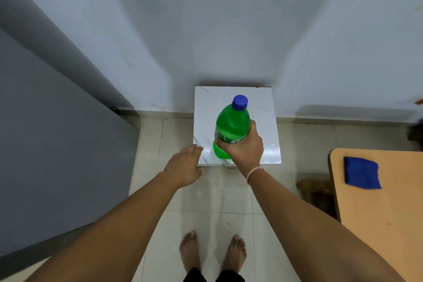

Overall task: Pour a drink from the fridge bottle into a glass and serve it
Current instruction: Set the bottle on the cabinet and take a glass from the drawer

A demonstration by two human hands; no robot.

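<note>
A capped green bottle stands upright on a small white table, gripped by the right hand; the left hand hovers loosely curled, empty, nearby (no glass visible). Pouring and serving apparently remain.

A right hand grips a capped green bottle upright over a small white tabletop; the left hand hovers empty near its left corner, fingers loosely curled.
</note>
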